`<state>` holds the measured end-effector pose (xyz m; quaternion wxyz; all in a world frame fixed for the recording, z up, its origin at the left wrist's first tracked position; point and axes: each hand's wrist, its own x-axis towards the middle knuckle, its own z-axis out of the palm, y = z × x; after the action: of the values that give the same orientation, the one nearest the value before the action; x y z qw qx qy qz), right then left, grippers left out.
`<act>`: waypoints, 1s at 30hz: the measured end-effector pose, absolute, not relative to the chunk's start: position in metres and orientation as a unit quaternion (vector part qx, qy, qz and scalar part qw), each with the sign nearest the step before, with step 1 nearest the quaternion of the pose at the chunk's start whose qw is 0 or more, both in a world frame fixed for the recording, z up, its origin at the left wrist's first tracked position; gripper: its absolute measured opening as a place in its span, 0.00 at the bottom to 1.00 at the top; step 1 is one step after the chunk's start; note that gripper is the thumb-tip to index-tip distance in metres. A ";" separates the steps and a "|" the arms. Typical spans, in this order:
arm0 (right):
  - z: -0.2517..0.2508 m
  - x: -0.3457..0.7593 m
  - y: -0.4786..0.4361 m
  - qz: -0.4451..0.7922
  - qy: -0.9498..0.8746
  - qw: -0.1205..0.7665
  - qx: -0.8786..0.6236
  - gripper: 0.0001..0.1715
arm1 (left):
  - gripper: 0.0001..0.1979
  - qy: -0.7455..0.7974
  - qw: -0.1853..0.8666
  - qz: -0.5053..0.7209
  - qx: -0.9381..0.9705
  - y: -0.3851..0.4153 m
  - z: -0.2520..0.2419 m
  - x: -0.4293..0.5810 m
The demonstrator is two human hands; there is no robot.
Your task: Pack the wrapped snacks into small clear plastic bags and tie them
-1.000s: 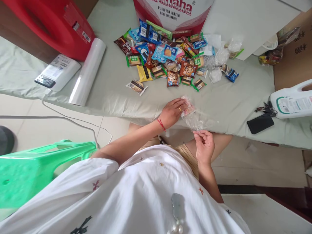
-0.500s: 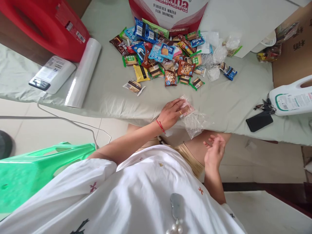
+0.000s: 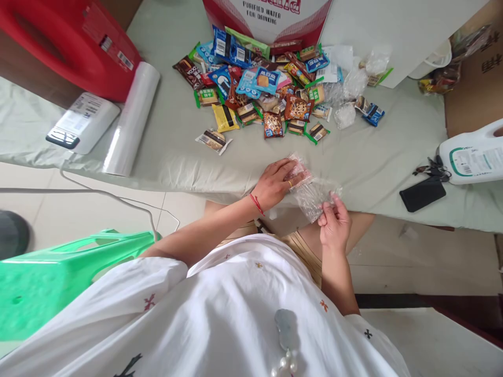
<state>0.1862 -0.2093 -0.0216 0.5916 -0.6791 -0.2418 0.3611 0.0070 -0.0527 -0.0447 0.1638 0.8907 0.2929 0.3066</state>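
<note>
My left hand (image 3: pixel 275 182), with a red string bracelet at the wrist and a ring, lies flat over a pink packet (image 3: pixel 299 172) near the table's front edge. Its fingers are stretched out and press down on it. The packet appears to be inside a clear plastic bag (image 3: pixel 308 200), whose loose end hangs over the edge toward my lap. My right hand (image 3: pixel 335 220) pinches that loose end at its right side, fingers closed. Beyond my hands lies a pile of small wrapped snacks, among them a brown cookie packet (image 3: pixel 273 124) and a yellow packet (image 3: pixel 225 118).
On the left are a plastic roll (image 3: pixel 131 120), a white corded device (image 3: pixel 82 123) and a red jug (image 3: pixel 113 52). Crumpled clear bags (image 3: pixel 356 84) lie right of the snacks. A black phone (image 3: pixel 422 193), keys (image 3: pixel 432 168) and a white jug (image 3: pixel 473 154) are at right; a green stool (image 3: pixel 43 283) stands below.
My right hand has moved up and left from beside the bag and closed on its loose end. The left hand stays on the pink packet.
</note>
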 end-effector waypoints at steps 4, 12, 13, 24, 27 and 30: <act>-0.034 0.195 -0.228 0.360 -0.271 0.601 -0.660 0.09 | 0.22 0.278 0.176 0.303 0.895 -0.053 -0.043 0.007; -0.032 0.202 -0.233 0.334 -0.333 0.535 -0.701 0.21 | 0.22 0.269 0.197 0.316 0.888 -0.052 -0.047 0.008; -0.029 0.201 -0.229 0.323 -0.314 0.535 -0.714 0.21 | 0.22 0.266 0.194 0.315 0.890 -0.052 -0.047 0.008; 0.060 0.178 -0.170 0.376 -0.388 0.479 -0.692 0.14 | 0.22 0.212 0.203 0.317 0.902 -0.053 -0.045 0.006; 0.068 0.176 -0.120 0.407 -0.341 0.504 -0.681 0.18 | 0.21 0.199 0.247 0.330 0.889 -0.050 -0.045 0.009; 0.059 0.176 -0.082 0.446 -0.288 0.518 -0.670 0.20 | 0.19 0.197 0.308 0.352 0.862 -0.047 -0.042 0.012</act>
<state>0.1756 -0.0824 0.0591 0.5181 -0.6703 -0.2879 0.4465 0.0122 -0.0467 -0.0423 0.3083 0.8616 0.1968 0.3520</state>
